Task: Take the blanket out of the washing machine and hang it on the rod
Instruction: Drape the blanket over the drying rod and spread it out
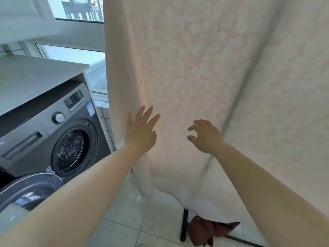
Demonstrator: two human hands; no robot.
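A pale pink blanket (204, 68) with a white leaf pattern hangs down in front of me and fills the right and middle of the view. The rod that carries it is hidden above the frame. My left hand (141, 130) lies flat against the blanket near its left edge, fingers spread. My right hand (204, 135) hovers close to the cloth with fingers curled and apart, holding nothing. The dark grey washing machine (41, 125) stands at the left. Its drum (69, 148) looks empty, and its door (30, 189) hangs open at the lower left.
A white counter (35, 77) covers the machine, with a window (74, 57) behind. A black stand leg (184, 224) rests on the tiled floor (124, 211) under the blanket, next to a reddish-brown cloth (203, 232).
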